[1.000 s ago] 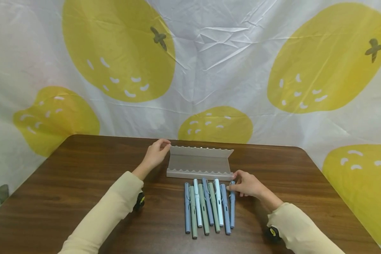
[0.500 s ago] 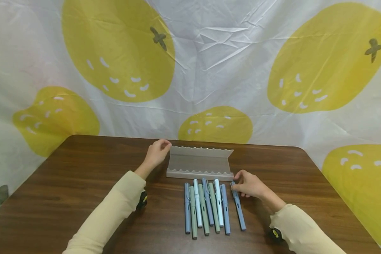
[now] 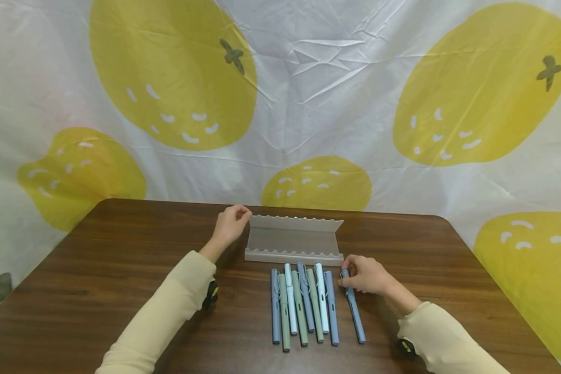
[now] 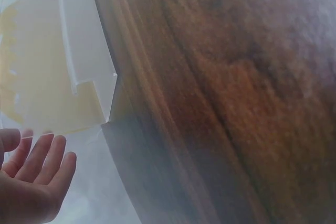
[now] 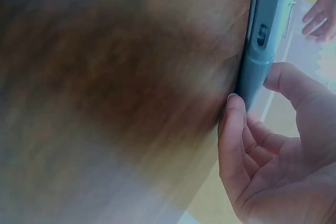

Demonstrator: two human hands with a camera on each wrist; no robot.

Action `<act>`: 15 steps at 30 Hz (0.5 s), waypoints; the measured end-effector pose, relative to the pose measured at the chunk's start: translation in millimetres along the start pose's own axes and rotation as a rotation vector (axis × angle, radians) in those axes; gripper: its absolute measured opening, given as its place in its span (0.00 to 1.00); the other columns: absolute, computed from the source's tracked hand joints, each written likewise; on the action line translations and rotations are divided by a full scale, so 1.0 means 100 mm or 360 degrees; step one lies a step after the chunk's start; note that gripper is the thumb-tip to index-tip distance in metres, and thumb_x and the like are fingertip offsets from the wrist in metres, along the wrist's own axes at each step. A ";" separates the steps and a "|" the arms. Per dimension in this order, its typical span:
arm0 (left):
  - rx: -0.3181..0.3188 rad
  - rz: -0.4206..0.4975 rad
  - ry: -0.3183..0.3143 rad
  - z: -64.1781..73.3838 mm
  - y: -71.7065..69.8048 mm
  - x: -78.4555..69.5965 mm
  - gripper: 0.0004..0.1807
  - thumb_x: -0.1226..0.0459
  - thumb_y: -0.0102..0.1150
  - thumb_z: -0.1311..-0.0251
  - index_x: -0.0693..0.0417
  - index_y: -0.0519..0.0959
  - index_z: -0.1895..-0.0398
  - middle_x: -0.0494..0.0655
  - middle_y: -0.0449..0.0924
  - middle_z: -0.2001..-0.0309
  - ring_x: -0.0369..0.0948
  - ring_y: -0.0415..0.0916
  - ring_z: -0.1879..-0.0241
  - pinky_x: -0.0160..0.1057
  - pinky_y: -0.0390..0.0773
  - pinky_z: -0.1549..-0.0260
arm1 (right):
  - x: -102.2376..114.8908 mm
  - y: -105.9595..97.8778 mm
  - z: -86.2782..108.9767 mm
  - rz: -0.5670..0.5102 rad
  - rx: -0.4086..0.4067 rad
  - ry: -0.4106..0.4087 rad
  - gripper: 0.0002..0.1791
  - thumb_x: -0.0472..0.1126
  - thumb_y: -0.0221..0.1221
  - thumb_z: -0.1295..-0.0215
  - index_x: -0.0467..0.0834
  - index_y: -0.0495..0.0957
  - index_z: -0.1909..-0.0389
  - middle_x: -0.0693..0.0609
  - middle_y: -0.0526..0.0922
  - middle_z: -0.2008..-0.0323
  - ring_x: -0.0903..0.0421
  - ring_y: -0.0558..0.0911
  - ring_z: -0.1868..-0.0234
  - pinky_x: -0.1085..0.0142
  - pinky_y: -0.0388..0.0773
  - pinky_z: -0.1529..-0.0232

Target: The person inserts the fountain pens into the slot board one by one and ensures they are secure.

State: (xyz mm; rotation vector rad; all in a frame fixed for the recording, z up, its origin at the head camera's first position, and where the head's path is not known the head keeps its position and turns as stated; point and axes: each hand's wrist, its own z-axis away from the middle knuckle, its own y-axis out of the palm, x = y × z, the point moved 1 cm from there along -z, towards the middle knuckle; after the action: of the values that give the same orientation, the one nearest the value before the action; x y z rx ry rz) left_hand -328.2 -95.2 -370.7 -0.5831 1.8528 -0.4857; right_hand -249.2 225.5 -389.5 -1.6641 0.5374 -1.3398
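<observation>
My left hand (image 3: 231, 227) pinches the far left edge of a translucent pen rack (image 3: 293, 241) with scalloped rims. In the left wrist view, that edge runs between the thumb and fingers of the left hand (image 4: 37, 177). Near the rack's front right corner, my right hand (image 3: 366, 274) holds a blue-grey pen (image 3: 355, 314) by its upper end, thumb on one side and fingers on the other. This pen slants, its lower end toward me. The right wrist view shows the pen (image 5: 257, 61) close up between the fingertips of the right hand (image 5: 278, 150).
Several capped pens lie side by side in front of the rack, among them a green pen (image 3: 285, 314), a pale blue pen (image 3: 321, 298) and a blue pen (image 3: 332, 309). The brown wooden table (image 3: 168, 228) ends at a lemon-print cloth (image 3: 318, 114) behind.
The rightmost blue-grey pen has swung out to the right, away from the row, with my right hand at its upper end. My left hand and the rack stay in place.
</observation>
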 end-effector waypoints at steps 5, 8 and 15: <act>-0.0005 -0.0001 0.0004 0.00 0.00 -0.01 0.11 0.63 0.50 0.40 0.62 0.78 0.64 0.55 0.79 0.64 0.49 0.75 0.61 0.45 0.72 0.61 | 0.00 0.00 0.00 -0.0021 -0.0008 -0.0012 0.09 0.36 0.62 0.52 0.41 0.72 0.70 0.57 0.70 0.88 0.62 0.70 0.90 0.67 0.68 0.87; -0.0007 -0.0006 0.0007 0.00 -0.01 -0.01 0.11 0.63 0.50 0.40 0.62 0.78 0.65 0.55 0.79 0.64 0.48 0.75 0.61 0.45 0.72 0.61 | -0.03 -0.02 0.01 -0.0187 0.0035 0.0011 0.09 0.35 0.60 0.50 0.39 0.72 0.67 0.54 0.71 0.85 0.59 0.71 0.87 0.66 0.70 0.85; -0.0005 -0.0015 0.0009 0.00 -0.01 0.01 0.11 0.63 0.50 0.40 0.62 0.78 0.65 0.55 0.79 0.65 0.48 0.76 0.62 0.45 0.72 0.61 | -0.07 -0.15 -0.01 -0.0577 0.0098 -0.0132 0.13 0.32 0.56 0.44 0.32 0.69 0.59 0.47 0.73 0.77 0.55 0.72 0.80 0.65 0.72 0.81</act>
State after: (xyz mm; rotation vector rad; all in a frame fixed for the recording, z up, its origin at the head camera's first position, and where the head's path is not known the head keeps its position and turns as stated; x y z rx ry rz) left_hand -328.5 -96.1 -370.7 -0.5935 1.8572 -0.4908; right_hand -255.7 237.5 -380.5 -1.8152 0.1460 -1.5173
